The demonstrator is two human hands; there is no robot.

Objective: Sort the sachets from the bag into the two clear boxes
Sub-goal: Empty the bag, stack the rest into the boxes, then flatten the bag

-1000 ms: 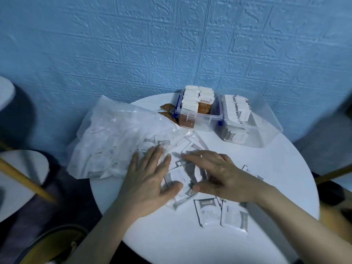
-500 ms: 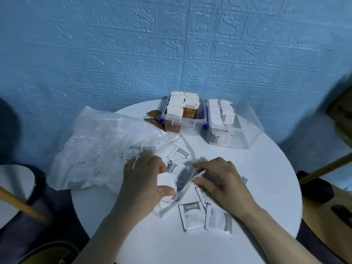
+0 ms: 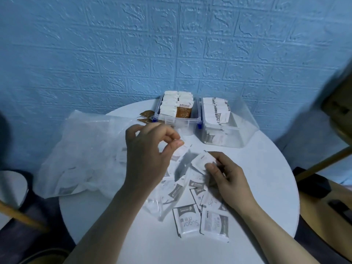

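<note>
The left hand (image 3: 150, 155) is raised over the clear plastic bag (image 3: 85, 149), thumb and forefinger pinching its thin film. The right hand (image 3: 226, 176) pinches a white sachet (image 3: 204, 161) above a loose heap of sachets (image 3: 192, 218) on the round white tabletop (image 3: 266, 168). At the back stand two clear boxes, the left box (image 3: 179, 115) touching the right box (image 3: 224, 126), both holding upright sachets.

The left hand (image 3: 146, 157) is raised above the round table (image 3: 266, 168), forearm bare, fingers curled, thumb and forefinger pinched on the clear bag's edge. The right hand (image 3: 226, 176) is held lower, nearer the table, a white sachet (image 3: 203, 161) pinched under its thumb.
</note>
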